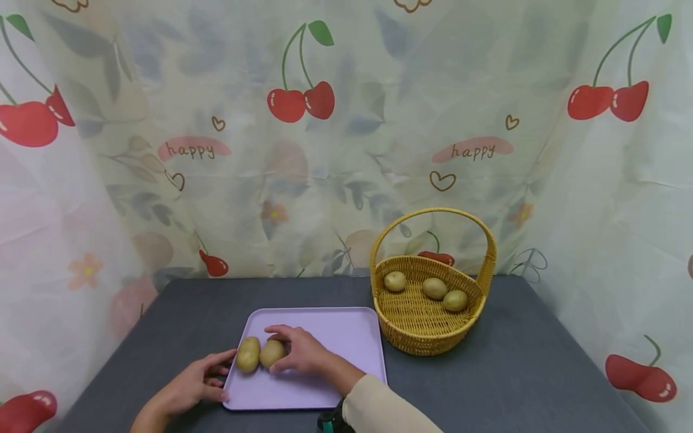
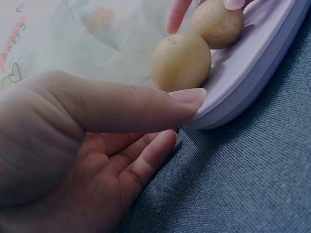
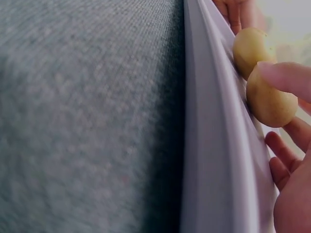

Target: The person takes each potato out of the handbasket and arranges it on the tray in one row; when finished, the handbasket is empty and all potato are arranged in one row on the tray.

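Two potatoes sit side by side at the left end of a lilac tray (image 1: 335, 331). My right hand (image 1: 303, 353) holds the right-hand potato (image 1: 272, 355) between thumb and fingers; in the right wrist view the thumb lies against that potato (image 3: 269, 99). Touching it or nearly so is the left potato (image 1: 248, 355), which also shows in the left wrist view as the nearer potato (image 2: 181, 62). At the tray's left edge, my left hand (image 1: 192, 385) rests its thumb and fingertips by the rim, the fingers loosely bent.
A wicker basket (image 1: 419, 346) with a tall handle stands right of the tray, close to its back right corner. Three potatoes (image 1: 435, 288) lie inside. Dark grey cloth (image 1: 514, 373) covers the table, and a cherry-patterned curtain (image 1: 357, 150) hangs behind and at both sides.
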The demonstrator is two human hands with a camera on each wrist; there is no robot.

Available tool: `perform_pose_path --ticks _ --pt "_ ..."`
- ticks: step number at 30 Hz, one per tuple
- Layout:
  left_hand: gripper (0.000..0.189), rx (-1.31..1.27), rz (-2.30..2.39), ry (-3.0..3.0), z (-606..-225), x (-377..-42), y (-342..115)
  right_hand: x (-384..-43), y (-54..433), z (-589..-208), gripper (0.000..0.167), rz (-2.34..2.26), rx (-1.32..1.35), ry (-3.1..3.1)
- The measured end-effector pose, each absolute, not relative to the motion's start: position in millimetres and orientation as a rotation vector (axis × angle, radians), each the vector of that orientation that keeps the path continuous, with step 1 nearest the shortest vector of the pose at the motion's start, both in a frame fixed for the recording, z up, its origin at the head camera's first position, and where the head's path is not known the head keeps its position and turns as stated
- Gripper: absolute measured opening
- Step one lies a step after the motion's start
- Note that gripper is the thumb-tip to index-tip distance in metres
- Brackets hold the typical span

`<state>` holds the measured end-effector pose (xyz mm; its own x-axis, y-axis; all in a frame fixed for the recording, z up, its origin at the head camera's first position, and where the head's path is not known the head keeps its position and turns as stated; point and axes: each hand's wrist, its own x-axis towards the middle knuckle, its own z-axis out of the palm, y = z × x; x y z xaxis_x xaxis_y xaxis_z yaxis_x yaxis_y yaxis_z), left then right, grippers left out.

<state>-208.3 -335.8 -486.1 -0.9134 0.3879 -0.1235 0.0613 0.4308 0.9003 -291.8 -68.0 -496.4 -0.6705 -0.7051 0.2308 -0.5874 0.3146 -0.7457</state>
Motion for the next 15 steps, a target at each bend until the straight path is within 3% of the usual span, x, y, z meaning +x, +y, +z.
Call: perform_pose_path --ticks 15 --pt "0.081 0.392 1.476 2.385 -486 -209 -334 -292 -48 -488 0.071 -1.277 -1.117 2.448"
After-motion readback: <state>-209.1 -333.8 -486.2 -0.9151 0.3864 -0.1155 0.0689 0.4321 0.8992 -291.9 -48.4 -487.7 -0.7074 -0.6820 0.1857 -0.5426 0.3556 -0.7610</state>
